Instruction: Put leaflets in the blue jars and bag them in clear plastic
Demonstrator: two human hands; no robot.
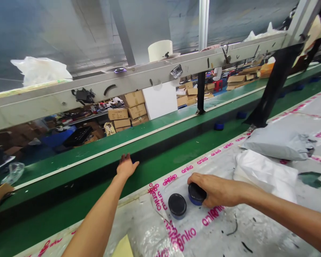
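Observation:
My right hand is closed around a round blue container with a black top, on the plastic-covered table. Just left of it stands a second round black-topped container, apart from my fingers. My left hand reaches over the green conveyor belt, thumb spread away from the other fingers. A small patch of dark blue shows beside that hand; what it belongs to is mostly hidden. Farther along the belt lie blue round pieces, out of reach of both hands.
A grey plastic bag and a crumpled white bag lie right of my right hand. A black-wrapped post rises beside the belt. A metal rail runs above it. Cardboard boxes are stacked beyond.

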